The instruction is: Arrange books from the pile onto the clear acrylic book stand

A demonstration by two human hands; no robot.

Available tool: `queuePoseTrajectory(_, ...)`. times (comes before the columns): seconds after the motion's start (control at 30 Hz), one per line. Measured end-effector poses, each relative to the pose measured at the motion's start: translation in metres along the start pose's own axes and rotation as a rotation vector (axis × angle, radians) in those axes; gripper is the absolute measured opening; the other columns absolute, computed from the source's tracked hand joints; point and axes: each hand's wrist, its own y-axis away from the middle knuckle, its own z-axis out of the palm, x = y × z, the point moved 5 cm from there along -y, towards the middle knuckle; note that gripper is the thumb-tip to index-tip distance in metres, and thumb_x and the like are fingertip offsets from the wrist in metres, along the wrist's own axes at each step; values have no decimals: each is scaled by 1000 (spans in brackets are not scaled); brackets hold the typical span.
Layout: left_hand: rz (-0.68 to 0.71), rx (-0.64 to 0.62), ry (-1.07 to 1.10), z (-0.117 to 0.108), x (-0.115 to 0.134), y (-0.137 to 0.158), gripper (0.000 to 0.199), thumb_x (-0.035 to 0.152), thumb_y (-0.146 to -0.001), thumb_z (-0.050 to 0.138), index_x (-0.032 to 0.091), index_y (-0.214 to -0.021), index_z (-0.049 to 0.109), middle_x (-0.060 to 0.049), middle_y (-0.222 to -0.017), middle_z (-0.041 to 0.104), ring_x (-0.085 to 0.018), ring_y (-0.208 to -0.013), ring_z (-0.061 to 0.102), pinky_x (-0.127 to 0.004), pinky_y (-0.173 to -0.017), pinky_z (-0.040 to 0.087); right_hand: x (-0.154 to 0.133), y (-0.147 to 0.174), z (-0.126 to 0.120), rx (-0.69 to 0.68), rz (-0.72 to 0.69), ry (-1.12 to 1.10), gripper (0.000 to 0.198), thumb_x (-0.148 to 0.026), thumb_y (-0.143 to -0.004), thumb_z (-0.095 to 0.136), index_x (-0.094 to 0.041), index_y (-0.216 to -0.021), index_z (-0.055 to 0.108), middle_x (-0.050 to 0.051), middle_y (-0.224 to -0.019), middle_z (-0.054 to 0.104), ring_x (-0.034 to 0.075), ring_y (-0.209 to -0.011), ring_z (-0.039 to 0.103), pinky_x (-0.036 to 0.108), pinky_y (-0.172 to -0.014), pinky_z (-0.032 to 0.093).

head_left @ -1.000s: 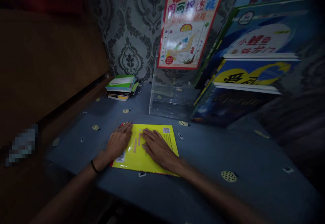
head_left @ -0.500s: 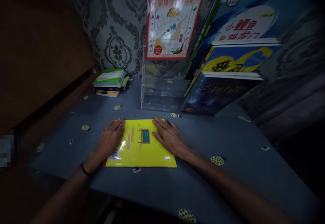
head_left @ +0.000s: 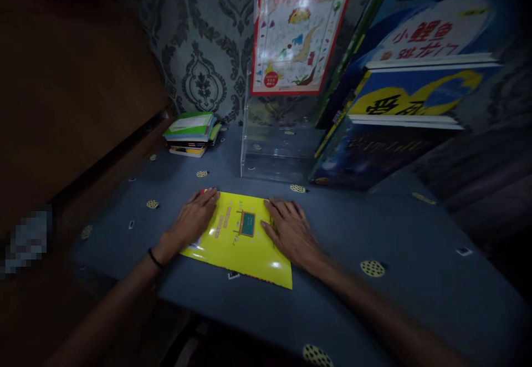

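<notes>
A yellow glossy book with a green chalkboard picture lies flat on the cloth-covered table, turned slightly askew. Across its left edge rests my left hand, palm down with fingers stretched out, a dark band on the wrist. My right hand lies over the right edge, fingers spread and the thumb on the cover. Both hands touch the book from above; whether any fingertips reach under its edges is hidden.
Behind the yellow book stands a clear acrylic rack holding a red-bordered picture book upright. Several larger books lean in tiers at the right. A small pile of books lies back left, near a brown wooden panel.
The yellow book has turned a little clockwise under both hands, its right near corner coming closer to me. The whole view has shifted slightly, so the surroundings appear farther right.
</notes>
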Motion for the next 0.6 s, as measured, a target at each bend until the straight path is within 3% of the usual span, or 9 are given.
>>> queuePoseTrajectory(0.3,-103,-44,55,-3,-2,8,46,34,-105,34,17,-146,44,-11,-156,46,-23,-145,42,-44,-120,33,0,-1,2,-8,14,0,51,-42,-102,35,-16,-141,53,15,-142,57,33,-131,47,57,-115,27)
queuePoseTrajectory(0.47,-177,16,128,-7,-10,13,47,40,-104,38,15,-144,45,-13,-151,52,-25,-139,49,-44,-115,39,-1,-1,1,-15,14,17,51,-41,-102,34,-15,-141,54,16,-143,57,34,-132,48,57,-115,29)
queuePoseTrajectory(0.6,-150,44,209,-6,-17,21,47,42,-103,37,17,-141,48,-13,-150,53,-25,-139,49,-44,-115,39,-2,-1,0,-18,4,47,52,-40,-102,32,-15,-142,53,16,-143,58,33,-132,49,58,-114,31)
